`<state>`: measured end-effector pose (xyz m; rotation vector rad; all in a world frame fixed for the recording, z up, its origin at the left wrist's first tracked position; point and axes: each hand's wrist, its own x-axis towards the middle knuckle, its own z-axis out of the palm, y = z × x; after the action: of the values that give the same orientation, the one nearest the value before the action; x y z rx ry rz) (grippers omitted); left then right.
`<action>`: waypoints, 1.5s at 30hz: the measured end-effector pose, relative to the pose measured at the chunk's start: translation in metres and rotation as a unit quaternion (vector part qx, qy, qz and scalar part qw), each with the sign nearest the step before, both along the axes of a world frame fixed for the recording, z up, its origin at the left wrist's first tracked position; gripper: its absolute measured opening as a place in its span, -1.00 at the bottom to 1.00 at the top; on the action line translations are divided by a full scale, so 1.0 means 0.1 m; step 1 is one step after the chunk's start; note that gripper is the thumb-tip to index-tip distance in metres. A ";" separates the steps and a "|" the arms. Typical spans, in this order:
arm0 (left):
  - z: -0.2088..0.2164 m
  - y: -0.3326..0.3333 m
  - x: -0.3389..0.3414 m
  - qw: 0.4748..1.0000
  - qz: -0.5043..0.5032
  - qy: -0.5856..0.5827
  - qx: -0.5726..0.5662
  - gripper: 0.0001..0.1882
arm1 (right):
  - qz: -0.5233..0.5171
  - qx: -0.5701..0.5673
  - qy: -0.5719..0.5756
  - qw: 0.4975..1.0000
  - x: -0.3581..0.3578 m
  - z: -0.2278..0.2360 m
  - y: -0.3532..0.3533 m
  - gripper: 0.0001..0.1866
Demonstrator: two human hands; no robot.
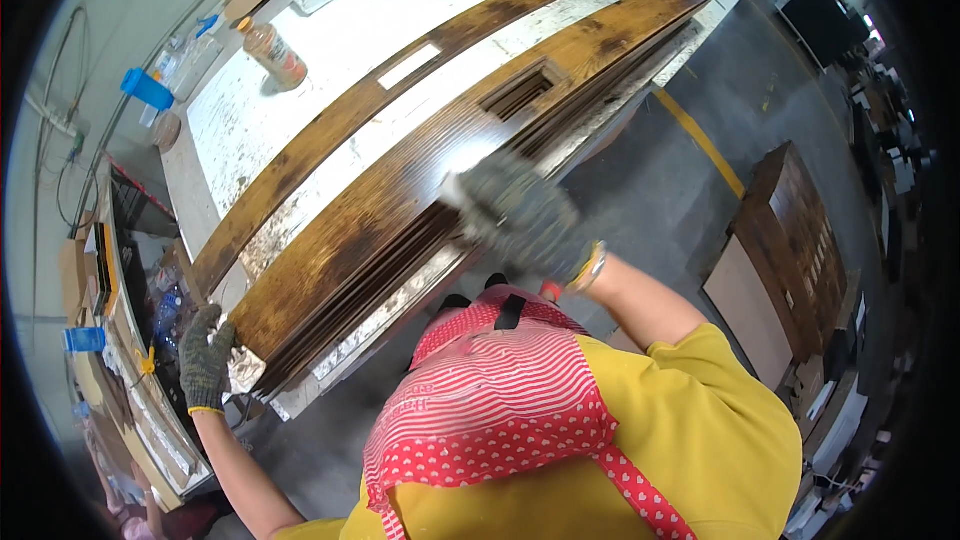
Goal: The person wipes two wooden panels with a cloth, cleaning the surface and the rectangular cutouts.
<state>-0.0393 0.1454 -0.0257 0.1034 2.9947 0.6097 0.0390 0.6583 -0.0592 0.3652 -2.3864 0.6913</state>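
Touching the boards (340,250) by the bench's (350,50) near left corner, my left hand (205,355) curls. My right hand (515,215) blurs by the front edge. I can't tell if either grips.

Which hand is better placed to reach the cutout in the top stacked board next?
The right hand, probably: it is near the middle of the board stack, close to the cutout, while the left hand is at the stack's left end, farther away.

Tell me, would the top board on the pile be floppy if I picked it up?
Probably not: the top board looks wooden and lies flat, so it's likely stiff. It's long, so one end may dip if you lift only the other. Its shine hints it might be slippery.
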 end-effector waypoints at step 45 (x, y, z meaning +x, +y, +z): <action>0.51 -1.07 -0.21 0.943 -0.255 -0.091 -0.194 -0.55 | -0.025 -0.043 0.036 0.998 0.18 0.10 -2.01 -0.81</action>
<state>-0.0605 0.0381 0.0255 0.7190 2.6720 -0.0268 0.0574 0.4574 -0.0491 0.2885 -2.2827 0.7421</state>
